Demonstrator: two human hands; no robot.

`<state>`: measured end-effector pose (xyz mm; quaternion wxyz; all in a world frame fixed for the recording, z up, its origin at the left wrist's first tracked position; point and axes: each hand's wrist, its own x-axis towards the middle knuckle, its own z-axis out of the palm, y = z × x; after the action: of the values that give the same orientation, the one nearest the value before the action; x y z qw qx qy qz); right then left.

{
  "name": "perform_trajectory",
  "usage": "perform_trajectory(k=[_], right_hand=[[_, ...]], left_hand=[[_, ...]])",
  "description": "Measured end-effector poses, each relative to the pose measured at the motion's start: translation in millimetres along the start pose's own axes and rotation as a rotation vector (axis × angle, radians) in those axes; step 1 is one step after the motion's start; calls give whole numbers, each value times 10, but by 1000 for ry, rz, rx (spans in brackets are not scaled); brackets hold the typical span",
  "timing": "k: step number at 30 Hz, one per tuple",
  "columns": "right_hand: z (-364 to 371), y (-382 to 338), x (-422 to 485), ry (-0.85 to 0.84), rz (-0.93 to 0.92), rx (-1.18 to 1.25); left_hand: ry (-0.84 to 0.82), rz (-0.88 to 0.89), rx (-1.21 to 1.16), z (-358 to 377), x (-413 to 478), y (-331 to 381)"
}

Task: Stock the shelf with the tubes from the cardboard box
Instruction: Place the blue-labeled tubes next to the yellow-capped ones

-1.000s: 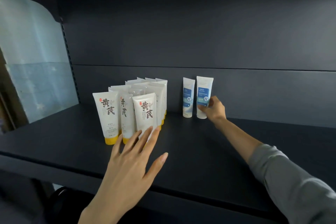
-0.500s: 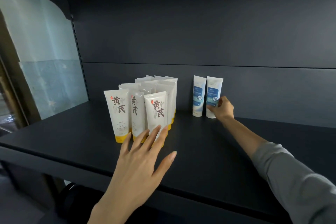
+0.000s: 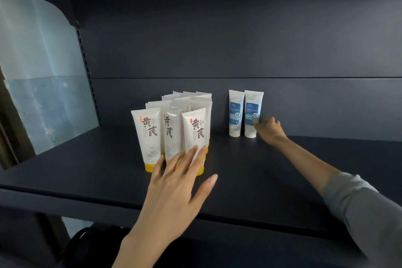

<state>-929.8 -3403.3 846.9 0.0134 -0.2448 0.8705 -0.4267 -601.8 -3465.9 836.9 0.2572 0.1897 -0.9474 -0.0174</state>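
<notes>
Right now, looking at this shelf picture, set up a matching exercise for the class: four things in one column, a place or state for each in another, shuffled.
Column 1
1. left hand
2. right hand
3. yellow-capped tubes
4. blue-labelled tubes

Column 2
A. standing as a pair by the back wall
B. fingers spread, in front of a cluster
C. clustered in rows
D. fingertips at a tube's right edge

Pairs: 1-B, 2-D, 3-C, 4-A

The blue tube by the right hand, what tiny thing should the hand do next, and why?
Probably let go and pull back. The right hand has its fingers at the side of the right blue tube, which already stands upright on its cap beside the other blue tube on the shelf. It looks placed, so another tube likely comes next.
</notes>
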Motion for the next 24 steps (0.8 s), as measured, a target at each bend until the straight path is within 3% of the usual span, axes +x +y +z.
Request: perform_trajectory(k=[6, 14, 24], right_hand=[[-285, -21, -649, -16, -72, -390], [-798, 51, -1816, 174, -200, -579], [-1430, 643, -2931, 299, -5, -714]], left_hand=[[-16, 67, -37, 70, 41, -57], [-39, 217, -94, 164, 83, 182], [-62, 338, -147, 231, -61, 847]])
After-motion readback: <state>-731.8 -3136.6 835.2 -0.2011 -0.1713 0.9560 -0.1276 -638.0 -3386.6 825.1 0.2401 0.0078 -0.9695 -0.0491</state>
